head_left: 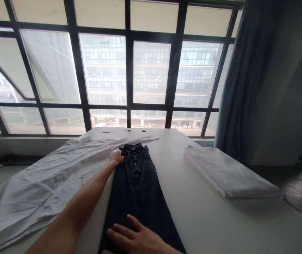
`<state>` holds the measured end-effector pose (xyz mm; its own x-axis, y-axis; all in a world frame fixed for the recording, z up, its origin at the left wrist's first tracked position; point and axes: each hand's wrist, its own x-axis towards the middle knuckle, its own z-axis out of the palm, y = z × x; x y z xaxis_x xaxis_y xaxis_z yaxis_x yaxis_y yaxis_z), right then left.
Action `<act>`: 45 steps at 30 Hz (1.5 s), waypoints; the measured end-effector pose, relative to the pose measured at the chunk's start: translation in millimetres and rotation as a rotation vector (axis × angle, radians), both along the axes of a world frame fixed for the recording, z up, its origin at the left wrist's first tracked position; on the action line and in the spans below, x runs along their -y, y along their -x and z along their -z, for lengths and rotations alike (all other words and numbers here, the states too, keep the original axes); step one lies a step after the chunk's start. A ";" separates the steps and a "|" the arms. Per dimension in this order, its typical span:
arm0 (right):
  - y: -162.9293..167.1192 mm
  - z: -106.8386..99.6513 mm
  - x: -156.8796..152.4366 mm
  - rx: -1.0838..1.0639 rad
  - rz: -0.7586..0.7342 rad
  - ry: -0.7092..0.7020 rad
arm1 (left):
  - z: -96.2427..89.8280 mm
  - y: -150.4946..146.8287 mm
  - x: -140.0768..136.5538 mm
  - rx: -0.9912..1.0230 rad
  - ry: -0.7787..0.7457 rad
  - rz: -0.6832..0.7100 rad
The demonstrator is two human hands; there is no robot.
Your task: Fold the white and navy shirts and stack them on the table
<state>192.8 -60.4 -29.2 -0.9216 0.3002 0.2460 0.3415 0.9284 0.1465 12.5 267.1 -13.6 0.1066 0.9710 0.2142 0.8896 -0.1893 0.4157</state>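
Note:
A dark navy shirt (136, 190) lies lengthwise on the white table, front up, its collar (132, 147) at the far end and a short row of light buttons below it. My left hand (117, 157) reaches out to the shirt's left shoulder, with its fingers closed on the cloth edge there. Close to me, my right hand (137, 238) is spread open, palm down, over the lower part of the shirt. Whether that palm presses on the fabric is hard to tell. The shirt's bottom end runs out of view.
White garments (45, 183) lie spread along the left of the table (177, 197), beside the navy shirt. A folded stack of white cloth (230, 173) sits on the right. Beyond the far edge are tall windows (151, 74), and a blue-grey curtain (246, 81) hangs at the right.

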 end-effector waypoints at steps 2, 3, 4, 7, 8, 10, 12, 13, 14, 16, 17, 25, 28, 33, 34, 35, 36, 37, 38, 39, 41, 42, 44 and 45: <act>1.5 7.7 -0.4 -0.004 -0.038 -0.036 | 2.4 -1.9 1.4 -0.046 -0.020 -0.003; 1.8 9.4 0.1 -0.006 -0.055 -0.044 | 3.1 -2.4 3.1 -0.071 -0.030 0.000; 1.8 9.7 0.9 -0.007 -0.070 -0.046 | 3.4 -2.7 5.1 -0.094 -0.039 0.007; 0.7 3.8 4.4 0.003 -0.077 -0.029 | 1.8 -3.6 11.3 -0.171 -0.043 0.035; 0.2 0.8 5.6 0.011 -0.073 -0.020 | 0.9 -4.2 13.2 -0.197 -0.038 0.044; -0.6 -4.8 7.4 0.020 -0.065 -0.004 | 0.0 -6.0 17.0 -0.243 -0.022 0.060; -0.9 -8.3 8.4 0.019 -0.062 0.008 | 1.4 -8.3 21.3 -0.276 -0.006 0.074; -0.9 -9.0 8.7 0.016 -0.064 0.013 | 2.9 -9.4 23.4 -0.292 0.006 0.092; -0.9 -9.3 8.9 0.012 -0.065 0.019 | 4.9 -10.1 25.3 -0.307 0.027 0.119; -0.8 -8.9 9.2 0.004 -0.063 0.029 | 8.6 -10.5 27.5 -0.332 0.083 0.186; -0.8 -8.5 9.5 -0.001 -0.063 0.034 | 9.7 -10.1 27.6 -0.338 0.110 0.215; -0.9 -8.1 12.4 0.010 -0.027 0.068 | -19.0 -5.3 30.9 -0.285 0.087 0.318; -0.1 -9.8 13.3 0.000 -0.028 0.097 | -38.1 -9.9 49.3 -0.234 0.060 0.465; 0.0 -24.6 19.1 0.010 -0.017 0.172 | -57.3 -22.7 77.9 -0.199 0.189 0.673; -0.3 -28.5 20.4 0.016 -0.017 0.191 | -59.7 -24.7 81.0 -0.204 0.221 0.693; -0.7 -32.0 21.5 0.021 -0.021 0.209 | -61.8 -26.5 83.3 -0.209 0.247 0.704; -1.0 -34.7 22.4 0.024 -0.028 0.223 | -63.7 -28.2 85.1 -0.212 0.265 0.710; -1.2 -36.3 22.9 0.025 -0.037 0.230 | -65.3 -29.9 86.7 -0.212 0.275 0.712; -1.3 -36.7 23.1 0.025 -0.042 0.229 | -66.2 -31.7 88.3 -0.208 0.279 0.714; -1.2 -36.1 23.0 0.023 -0.040 0.222 | -66.5 -33.8 89.8 -0.201 0.272 0.719; -0.6 -32.5 22.1 0.022 -0.022 0.195 | -64.4 -38.5 92.9 -0.182 0.231 0.731; -0.1 -30.2 21.6 0.024 -0.014 0.179 | -62.2 -41.0 93.9 -0.171 0.206 0.731; 0.9 -26.5 20.6 0.025 -0.005 0.147 | -56.9 -46.5 94.1 -0.150 0.169 0.713; 1.3 -25.5 20.4 0.023 -0.007 0.135 | -54.4 -49.5 92.9 -0.136 0.160 0.690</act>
<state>191.5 -80.7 -3.7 -0.9287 0.3225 0.1830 0.3328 0.9426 0.0279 62.1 174.2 40.8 0.7226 0.6911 0.0167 0.6349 -0.6730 0.3795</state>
